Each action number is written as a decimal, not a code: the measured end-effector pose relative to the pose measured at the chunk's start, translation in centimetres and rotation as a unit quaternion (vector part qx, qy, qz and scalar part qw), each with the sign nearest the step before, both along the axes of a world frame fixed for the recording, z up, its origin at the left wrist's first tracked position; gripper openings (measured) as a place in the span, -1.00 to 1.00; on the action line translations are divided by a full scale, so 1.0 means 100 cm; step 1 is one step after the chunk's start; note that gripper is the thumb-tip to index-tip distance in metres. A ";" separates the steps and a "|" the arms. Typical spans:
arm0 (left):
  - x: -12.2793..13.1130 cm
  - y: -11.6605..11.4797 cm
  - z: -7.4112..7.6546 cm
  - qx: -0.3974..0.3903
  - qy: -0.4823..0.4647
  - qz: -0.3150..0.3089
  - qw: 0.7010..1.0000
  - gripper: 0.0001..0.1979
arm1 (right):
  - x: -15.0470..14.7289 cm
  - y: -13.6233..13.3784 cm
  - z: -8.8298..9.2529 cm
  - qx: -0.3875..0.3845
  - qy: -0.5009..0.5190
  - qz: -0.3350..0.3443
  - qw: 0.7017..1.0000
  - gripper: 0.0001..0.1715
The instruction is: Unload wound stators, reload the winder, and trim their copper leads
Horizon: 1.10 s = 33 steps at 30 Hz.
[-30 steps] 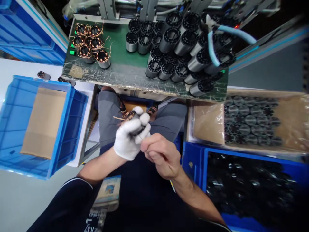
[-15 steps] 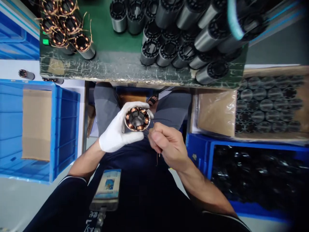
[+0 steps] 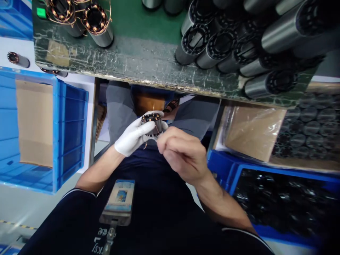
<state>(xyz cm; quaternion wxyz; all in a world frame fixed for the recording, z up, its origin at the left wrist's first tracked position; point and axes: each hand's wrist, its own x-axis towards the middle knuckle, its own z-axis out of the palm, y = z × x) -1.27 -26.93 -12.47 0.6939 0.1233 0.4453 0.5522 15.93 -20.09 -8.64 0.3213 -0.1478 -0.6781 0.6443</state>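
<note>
My left hand (image 3: 132, 136), in a white glove, is wrapped round a motor stator (image 3: 156, 125). The stator is tilted so that its side shows, with copper windings and a black slotted rim at the top. A thin copper wire (image 3: 157, 129) runs down the stator's side toward my right hand (image 3: 184, 152). That hand is bare, its fingers pinched together close by the stator's lower right; the wire's end at the fingertips is hidden. Other short wire ends stick out above and below the stator.
A green worktable (image 3: 143, 49) spans the top, with wound stators (image 3: 102, 37) at left and several unwound stator cores (image 3: 192, 44) at right. A blue crate (image 3: 70, 124) stands left. At right are a carton of metal cores (image 3: 313, 129) and a blue bin (image 3: 236, 177) of black parts.
The stator has tipped from facing me end-on to showing its side. My right hand has come closer to its lower edge. The head view has shifted, bringing the table nearer.
</note>
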 end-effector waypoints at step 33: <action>-0.012 -0.009 0.021 0.212 0.493 0.028 0.843 -0.65 | 0.023 0.040 -0.006 0.188 -0.118 -0.161 0.962 -0.71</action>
